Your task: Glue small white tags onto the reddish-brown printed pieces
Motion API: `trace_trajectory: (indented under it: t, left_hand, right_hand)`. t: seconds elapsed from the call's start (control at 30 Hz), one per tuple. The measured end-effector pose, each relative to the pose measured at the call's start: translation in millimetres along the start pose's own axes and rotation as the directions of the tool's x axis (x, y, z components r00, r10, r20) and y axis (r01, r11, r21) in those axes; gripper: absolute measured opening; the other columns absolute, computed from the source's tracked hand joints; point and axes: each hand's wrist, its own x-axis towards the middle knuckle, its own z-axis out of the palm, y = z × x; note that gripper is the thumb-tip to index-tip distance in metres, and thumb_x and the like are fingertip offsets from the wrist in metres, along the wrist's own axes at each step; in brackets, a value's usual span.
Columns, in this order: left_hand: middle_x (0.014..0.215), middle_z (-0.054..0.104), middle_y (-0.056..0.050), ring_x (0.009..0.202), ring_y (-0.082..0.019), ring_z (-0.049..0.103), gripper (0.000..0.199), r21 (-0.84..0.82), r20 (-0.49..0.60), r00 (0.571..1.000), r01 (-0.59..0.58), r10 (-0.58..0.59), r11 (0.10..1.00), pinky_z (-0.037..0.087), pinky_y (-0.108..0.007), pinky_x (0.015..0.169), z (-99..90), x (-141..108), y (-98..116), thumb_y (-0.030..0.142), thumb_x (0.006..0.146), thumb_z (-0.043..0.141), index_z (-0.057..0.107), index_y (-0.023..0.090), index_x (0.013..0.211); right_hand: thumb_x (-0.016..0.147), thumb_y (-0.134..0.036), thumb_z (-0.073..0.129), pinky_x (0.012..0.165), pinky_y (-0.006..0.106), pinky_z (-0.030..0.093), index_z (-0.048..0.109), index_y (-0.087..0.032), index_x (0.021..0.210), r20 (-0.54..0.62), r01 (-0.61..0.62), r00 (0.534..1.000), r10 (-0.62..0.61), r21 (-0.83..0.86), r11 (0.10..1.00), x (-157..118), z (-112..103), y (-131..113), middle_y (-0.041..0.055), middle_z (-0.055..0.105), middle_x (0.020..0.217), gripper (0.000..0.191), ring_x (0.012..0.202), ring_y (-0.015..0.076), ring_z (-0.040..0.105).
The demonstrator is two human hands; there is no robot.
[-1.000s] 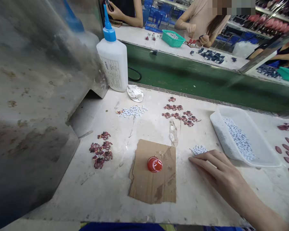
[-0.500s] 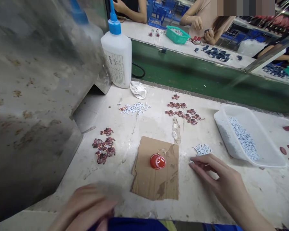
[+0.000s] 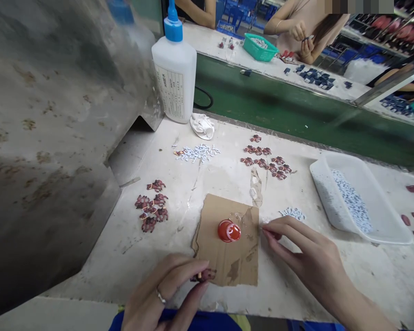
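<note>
My left hand (image 3: 169, 285) is closed over the lower left corner of the cardboard, its thumb and fingers pinching a small brown animal figure (image 3: 207, 275). Just right of the cardboard (image 3: 210, 257), my right hand (image 3: 307, 253) has thumb and forefinger pressed together; a tiny whitish piece seems to show at the tips, mostly hidden. Between the hands, a small red cup (image 3: 229, 231) with shiny liquid stands on the cardboard. Behind the right hand lies a small pile of white-and-blue pieces (image 3: 293, 213), partly covered by it.
Brown figures lie in groups at left (image 3: 151, 207) and at the back (image 3: 267, 162). More pale pieces (image 3: 200, 153) lie near a white glue bottle (image 3: 175, 78). A plastic tub (image 3: 386, 230) stands right, a metal housing (image 3: 55, 138) left. Co-workers sit across a green divider (image 3: 255, 92).
My left hand has come up and right onto the cardboard's corner, and the brown figure now shows in its fingers. My right hand has moved left from the white pile toward the cardboard.
</note>
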Motion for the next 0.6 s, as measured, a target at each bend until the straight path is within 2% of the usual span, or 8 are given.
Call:
trace_trajectory:
  t: [0.17, 0.37, 0.47, 0.6]
  left_hand:
    - [0.113, 0.073, 0.003, 0.104, -0.004, 0.072, 0.031, 0.033, -0.011, 0.999, -0.041, 0.041, 0.999, 0.054, -0.007, 0.098, -2.4, 1.3, -1.4, 0.009, 0.097, 0.061, 0.063, 0.023, 0.124]
    - [0.11, 0.071, 0.003, 0.098, -0.002, 0.071, 0.036, 0.02, 0.028, 0.997, -0.073, 0.073, 0.997, 0.054, -0.005, 0.094, -4.3, 1.8, -4.7, 0.008, 0.099, 0.061, 0.063, 0.023, 0.131]
    - [0.107, 0.074, 0.005, 0.096, -0.002, 0.073, 0.029, 0.029, -0.009, 0.998, -0.062, 0.062, 0.998, 0.052, -0.004, 0.097, -1.5, 2.7, -6.3, 0.014, 0.097, 0.066, 0.065, 0.024, 0.125]
    - [0.102, 0.077, 0.008, 0.091, -0.002, 0.074, 0.021, 0.008, -0.015, 0.999, -0.049, 0.049, 0.999, 0.055, -0.003, 0.092, 1.8, 5.0, -4.9, 0.015, 0.096, 0.067, 0.067, 0.026, 0.115]
  right_hand:
    - [0.097, -0.014, 0.062, 0.062, 0.026, 0.059, 0.064, -0.028, 0.103, -0.003, 0.026, 1.0, -0.026, 0.218, 0.976, 24.6, 2.4, -28.8, -0.0007, 0.072, 0.09, 0.016, 0.074, 0.0148, 0.072]
    - [0.097, -0.014, 0.062, 0.067, 0.022, 0.062, 0.067, -0.027, 0.106, -0.013, 0.051, 0.999, -0.049, 0.234, 0.971, 29.5, 4.6, -34.2, -0.0005, 0.075, 0.094, 0.017, 0.077, 0.0137, 0.075]
    - [0.097, -0.013, 0.063, 0.067, 0.022, 0.063, 0.068, -0.027, 0.104, -0.023, 0.055, 0.998, -0.051, 0.229, 0.972, 29.6, 5.8, -33.4, -0.0005, 0.076, 0.093, 0.016, 0.077, 0.014, 0.075]
    - [0.096, -0.014, 0.063, 0.066, 0.024, 0.064, 0.069, -0.029, 0.104, -0.016, 0.036, 0.999, -0.033, 0.235, 0.971, 29.5, 5.6, -34.0, 0.0001, 0.076, 0.093, 0.018, 0.076, 0.0164, 0.076]
